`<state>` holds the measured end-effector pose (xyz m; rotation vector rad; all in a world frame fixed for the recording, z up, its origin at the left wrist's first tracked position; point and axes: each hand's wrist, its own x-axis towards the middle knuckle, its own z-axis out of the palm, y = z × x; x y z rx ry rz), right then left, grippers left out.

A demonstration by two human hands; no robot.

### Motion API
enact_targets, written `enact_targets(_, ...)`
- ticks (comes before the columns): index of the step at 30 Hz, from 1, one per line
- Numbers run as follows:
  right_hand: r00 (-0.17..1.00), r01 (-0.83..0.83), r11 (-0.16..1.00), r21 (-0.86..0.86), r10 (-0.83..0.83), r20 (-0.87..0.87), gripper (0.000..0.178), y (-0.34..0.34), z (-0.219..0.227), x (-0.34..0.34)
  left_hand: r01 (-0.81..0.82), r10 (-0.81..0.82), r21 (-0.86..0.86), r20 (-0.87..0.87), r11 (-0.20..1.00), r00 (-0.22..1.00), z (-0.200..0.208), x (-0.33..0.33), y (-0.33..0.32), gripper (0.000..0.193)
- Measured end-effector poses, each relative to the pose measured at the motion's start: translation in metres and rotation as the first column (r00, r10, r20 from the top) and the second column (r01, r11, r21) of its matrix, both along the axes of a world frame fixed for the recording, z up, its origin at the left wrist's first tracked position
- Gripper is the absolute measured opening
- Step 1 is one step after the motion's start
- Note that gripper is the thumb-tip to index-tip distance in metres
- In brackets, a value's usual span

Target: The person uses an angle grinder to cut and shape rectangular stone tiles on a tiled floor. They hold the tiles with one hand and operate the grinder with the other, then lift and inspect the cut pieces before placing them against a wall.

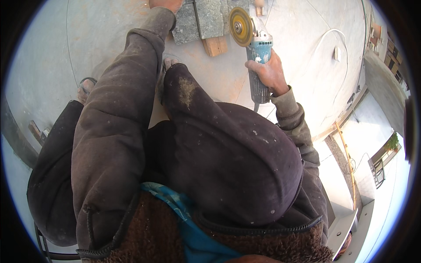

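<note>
My right hand (272, 75) is wrapped round the body of a teal and black angle grinder (258, 59). The grinder's yellowish disc (241, 27) points up and to the left, held beside grey stone slabs (210, 19) and apart from them. A dark gap runs between a left slab (186, 27) and the one to its right. Below their near edge a wooden block (215, 46) sticks out. At the top edge, my left hand (166, 4) is near the left slab. Its fingers are cut off by the frame, so I cannot see what they touch.
My feet and bent legs stand close to the slabs on a dusty pale floor (109, 39). A white cable (344, 41) curves across the floor at the right. Farther right are a yellow pole (346, 153) and a low wall (386, 79).
</note>
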<state>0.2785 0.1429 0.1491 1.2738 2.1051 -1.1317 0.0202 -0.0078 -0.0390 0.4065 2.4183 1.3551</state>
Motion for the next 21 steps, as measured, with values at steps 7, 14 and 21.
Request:
enact_targets(7,0.999,0.007,1.000,-0.004,-0.007,-0.044,0.048,0.002,-0.003,-0.007,0.016,-0.017,-0.024,-0.032,1.000,0.999,-0.002,0.001,-0.001,0.083)
enact_targets(14,0.998,0.037,0.999,-0.021,-0.038,-0.054,0.046,0.006,-0.005,-0.016,0.040,-0.043,-0.055,-0.069,0.998,0.997,-0.004,0.002,-0.001,0.081)
enact_targets(21,0.995,-0.016,1.000,-0.003,0.015,-0.100,0.044,0.010,-0.004,-0.027,0.056,-0.065,-0.085,-0.104,0.995,0.992,-0.006,0.002,-0.001,0.080)
